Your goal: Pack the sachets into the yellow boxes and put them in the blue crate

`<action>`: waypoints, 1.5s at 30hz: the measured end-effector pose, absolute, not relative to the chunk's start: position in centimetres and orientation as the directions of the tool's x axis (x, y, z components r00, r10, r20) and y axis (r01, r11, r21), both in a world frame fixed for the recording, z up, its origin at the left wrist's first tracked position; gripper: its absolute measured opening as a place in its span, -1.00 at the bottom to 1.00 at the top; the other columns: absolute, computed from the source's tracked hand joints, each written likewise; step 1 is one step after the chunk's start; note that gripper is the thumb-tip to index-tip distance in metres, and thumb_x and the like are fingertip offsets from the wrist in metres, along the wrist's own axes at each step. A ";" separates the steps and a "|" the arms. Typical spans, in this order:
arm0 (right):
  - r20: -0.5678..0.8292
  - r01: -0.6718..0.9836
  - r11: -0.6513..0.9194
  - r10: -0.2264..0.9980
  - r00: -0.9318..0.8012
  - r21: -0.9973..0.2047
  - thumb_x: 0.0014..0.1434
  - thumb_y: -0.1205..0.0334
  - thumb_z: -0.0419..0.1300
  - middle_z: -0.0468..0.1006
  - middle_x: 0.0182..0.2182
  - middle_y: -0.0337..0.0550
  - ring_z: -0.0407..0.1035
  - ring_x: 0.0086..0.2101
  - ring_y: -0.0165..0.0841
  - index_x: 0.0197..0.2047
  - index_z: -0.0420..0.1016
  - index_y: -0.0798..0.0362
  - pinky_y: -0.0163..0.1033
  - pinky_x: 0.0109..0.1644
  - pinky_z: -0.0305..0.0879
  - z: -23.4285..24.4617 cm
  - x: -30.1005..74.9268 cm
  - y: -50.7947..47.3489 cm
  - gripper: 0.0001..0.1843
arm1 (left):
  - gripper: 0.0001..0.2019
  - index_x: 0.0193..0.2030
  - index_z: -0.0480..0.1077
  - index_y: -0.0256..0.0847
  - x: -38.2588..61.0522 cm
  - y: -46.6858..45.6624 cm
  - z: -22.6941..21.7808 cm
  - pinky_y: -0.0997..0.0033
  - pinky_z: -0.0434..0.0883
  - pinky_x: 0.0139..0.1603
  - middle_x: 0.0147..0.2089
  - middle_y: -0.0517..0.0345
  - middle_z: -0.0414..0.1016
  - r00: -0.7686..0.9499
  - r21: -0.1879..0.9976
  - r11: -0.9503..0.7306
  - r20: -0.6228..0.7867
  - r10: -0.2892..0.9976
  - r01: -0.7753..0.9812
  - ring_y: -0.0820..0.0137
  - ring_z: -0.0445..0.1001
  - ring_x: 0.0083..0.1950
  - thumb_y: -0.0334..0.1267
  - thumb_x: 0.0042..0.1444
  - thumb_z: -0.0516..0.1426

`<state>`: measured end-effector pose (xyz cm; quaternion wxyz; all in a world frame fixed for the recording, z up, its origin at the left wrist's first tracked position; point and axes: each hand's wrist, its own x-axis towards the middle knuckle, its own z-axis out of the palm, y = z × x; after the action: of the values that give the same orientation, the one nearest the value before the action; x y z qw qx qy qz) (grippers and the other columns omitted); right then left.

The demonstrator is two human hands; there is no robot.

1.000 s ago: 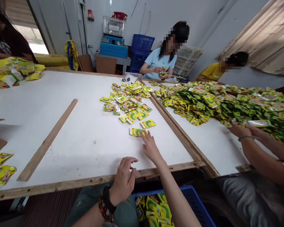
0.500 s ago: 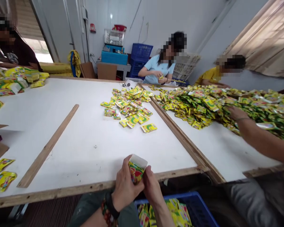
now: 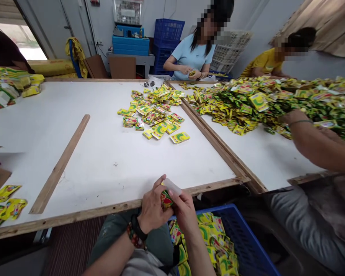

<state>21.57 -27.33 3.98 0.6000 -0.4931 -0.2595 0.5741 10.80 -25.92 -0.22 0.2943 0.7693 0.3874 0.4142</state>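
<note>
Just over the table's front edge, my left hand [image 3: 155, 205] is wrapped round a small printed box [image 3: 165, 200] in yellow, green and red. A pale flap stands up at its top. My right hand [image 3: 185, 209] is closed on the same box from the other side, with its thumb and fingers at the flap. Fingers hide most of the box, and its contents do not show. Below my right forearm, a blue plastic basket [image 3: 245, 237] holds many yellow-green packs [image 3: 214, 243]. Farther up the white table [image 3: 103, 153] lies a loose heap of similar small boxes [image 3: 161, 128].
Wooden strips [image 3: 61, 163] divide and edge the table. A large pile of packets [image 3: 247, 107] covers the right section, where a co-worker's hand [image 3: 297, 117] reaches in. Across the table, a person in light blue [image 3: 193, 57] handles a pack. Several yellow packets [image 3: 14, 205] lie at left.
My right hand has moved up and over the top of the box, onto its flap. The flap sits lower and less exposed. The view has tilted downward, showing more of the basket.
</note>
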 end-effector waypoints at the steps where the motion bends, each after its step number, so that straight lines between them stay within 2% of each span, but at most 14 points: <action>1: -0.267 -0.424 -0.163 0.943 0.200 -0.891 -0.10 0.09 0.40 0.66 -0.38 -0.14 0.49 -0.35 -0.24 -0.30 0.68 0.05 -0.16 -0.19 0.42 4.0 21.8 -27.4 -0.71 | -0.40 0.10 0.01 -0.12 10.8 -25.8 -0.2 0.09 0.44 0.01 0.35 -0.19 0.12 0.386 0.759 -0.560 0.433 0.815 0.331 0.15 0.34 0.23 -0.43 -0.13 0.06; 4: -0.347 -0.461 -0.258 0.931 0.118 -0.849 -0.17 0.15 0.45 0.64 -0.44 -0.18 0.46 -0.42 -0.30 -0.34 0.67 0.05 -0.22 -0.26 0.39 4.5 22.7 -27.3 -0.73 | -0.34 0.13 -0.02 -0.13 10.8 -25.5 -0.4 0.05 0.42 0.07 0.35 -0.17 0.11 0.436 0.717 -0.635 0.493 0.753 0.287 0.14 0.23 0.32 -0.45 -0.19 0.04; 8: -0.389 -0.487 -0.344 0.921 -0.010 -0.803 -0.20 0.19 0.46 0.60 -0.52 -0.22 0.43 -0.46 -0.35 -0.42 0.66 0.04 -0.27 -0.30 0.35 5.1 23.5 -26.8 -0.79 | -0.26 0.21 -0.09 -0.14 10.8 -25.6 -0.8 0.01 0.37 0.16 0.40 -0.17 0.02 0.440 0.707 -0.644 0.498 0.747 0.292 0.16 0.17 0.36 -0.46 -0.20 0.03; 14: -0.374 -0.408 -0.336 0.927 0.015 -0.849 -0.25 0.22 0.45 0.58 -0.58 -0.22 0.38 -0.51 -0.39 -0.45 0.66 0.10 -0.31 -0.38 0.30 5.0 23.7 -25.9 -0.79 | -0.21 0.26 -0.13 -0.18 10.8 -25.5 -0.8 0.00 0.33 0.20 0.40 -0.21 0.01 0.430 0.717 -0.631 0.490 0.758 0.296 0.16 0.11 0.39 -0.46 -0.19 0.04; 17: -0.320 -0.301 -0.301 0.947 0.016 -0.905 -0.21 0.24 0.43 0.61 -0.54 -0.25 0.44 -0.46 -0.34 -0.42 0.68 0.07 -0.28 -0.30 0.35 5.1 23.7 -25.7 -0.81 | -0.20 0.25 -0.12 -0.19 10.8 -25.4 -0.7 -0.02 0.33 0.20 0.40 -0.24 -0.01 0.427 0.718 -0.636 0.499 0.754 0.284 0.13 0.11 0.38 -0.46 -0.21 0.04; 21: -0.193 -0.123 -0.186 0.980 0.052 -0.975 -0.03 0.15 0.34 0.68 -0.27 -0.16 0.53 -0.18 -0.15 -0.23 0.68 0.02 -0.09 -0.03 0.40 5.0 23.6 -26.1 -0.74 | -0.29 0.19 -0.07 -0.14 10.9 -25.4 -0.5 0.03 0.41 0.09 0.40 -0.22 0.01 0.422 0.744 -0.596 0.456 0.784 0.302 0.12 0.22 0.33 -0.43 -0.14 0.09; 24: 0.030 0.079 0.020 0.993 0.117 -0.997 0.13 0.12 0.23 0.61 -0.05 -0.10 0.50 -0.06 -0.12 -0.02 0.59 -0.05 -0.02 0.06 0.39 4.4 23.2 -27.1 -0.65 | -0.35 0.23 -0.12 -0.13 10.9 -25.5 -0.3 0.11 0.47 -0.04 0.39 -0.22 0.02 0.394 0.788 -0.514 0.377 0.838 0.339 0.15 0.40 0.18 -0.31 0.03 0.11; 27: 0.276 0.281 0.240 0.957 0.095 -0.929 0.12 0.17 0.25 0.58 -0.02 -0.10 0.50 -0.04 -0.13 0.02 0.55 -0.09 -0.06 0.05 0.43 3.4 22.7 -28.0 -0.63 | -0.30 0.32 -0.27 -0.10 10.9 -25.6 -0.2 0.17 0.48 -0.12 0.40 -0.24 -0.01 0.387 0.804 -0.470 0.328 0.862 0.365 0.26 0.52 -0.06 -0.20 0.15 0.07; 29: 0.337 0.368 0.267 0.931 0.140 -0.890 0.13 0.22 0.24 0.61 -0.07 -0.13 0.54 -0.11 -0.16 0.00 0.57 -0.07 -0.12 -0.03 0.48 3.0 22.3 -28.2 -0.66 | -0.25 0.34 -0.35 -0.12 10.9 -25.7 -0.2 0.19 0.46 -0.07 0.40 -0.26 -0.03 0.372 0.813 -0.450 0.315 0.873 0.370 0.26 0.51 -0.04 -0.20 0.16 0.06; 32: 0.258 0.390 0.139 0.927 0.271 -0.910 0.19 0.24 0.17 0.62 -0.09 -0.21 0.58 -0.23 -0.22 0.04 0.53 -0.03 -0.19 -0.17 0.53 3.0 22.0 -27.9 -0.65 | -0.27 0.32 -0.23 -0.14 10.9 -25.6 0.1 0.16 0.42 0.03 0.32 -0.17 0.15 0.402 0.825 -0.416 0.257 0.879 0.382 0.18 0.42 0.12 -0.23 0.09 0.09; 35: 0.178 0.342 0.069 0.938 0.299 -0.937 0.21 0.22 0.14 0.62 -0.08 -0.20 0.57 -0.20 -0.20 0.04 0.54 -0.01 -0.17 -0.14 0.52 3.6 22.1 -27.5 -0.66 | -0.34 0.25 -0.07 -0.14 10.9 -25.4 0.4 0.09 0.41 0.03 0.19 -0.09 0.30 0.442 0.825 -0.377 0.176 0.879 0.422 0.10 0.41 0.12 -0.21 0.03 0.12; 37: 0.186 0.365 0.095 0.957 0.224 -0.926 0.23 0.21 0.13 0.64 -0.13 -0.13 0.57 -0.21 -0.21 0.02 0.56 0.01 -0.16 -0.13 0.51 4.0 22.4 -27.4 -0.67 | -0.36 0.23 -0.06 -0.16 10.8 -25.2 0.6 0.07 0.40 0.02 0.16 -0.11 0.31 0.426 0.825 -0.350 0.149 0.892 0.444 0.08 0.41 0.10 -0.17 0.04 0.11; 40: 0.241 0.479 0.188 0.969 0.051 -0.858 0.22 0.20 0.15 0.66 -0.15 -0.07 0.58 -0.30 -0.25 0.12 0.48 0.02 -0.21 -0.20 0.51 4.0 22.6 -27.6 -0.61 | -0.46 0.18 -0.01 -0.18 10.7 -25.1 0.7 0.12 0.42 -0.08 0.09 -0.11 0.34 0.401 0.841 -0.307 0.119 0.908 0.445 0.12 0.46 0.00 -0.16 0.08 0.06; 45: 0.285 0.571 0.249 0.958 -0.028 -0.782 0.31 0.22 0.03 0.52 0.07 -0.01 0.52 -0.07 -0.23 0.25 0.32 0.02 -0.23 -0.06 0.47 2.6 22.4 -28.4 -0.54 | -0.60 0.09 0.09 -0.21 11.7 -25.6 1.3 0.20 0.44 -0.25 -0.14 -0.02 0.40 0.409 0.843 -0.302 0.108 0.906 0.446 0.22 0.46 -0.25 -0.26 0.10 0.01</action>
<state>22.37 -28.37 2.64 0.4084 -0.5652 -0.6765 0.2370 11.73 -25.60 1.27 0.3807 0.7479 0.4519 0.3024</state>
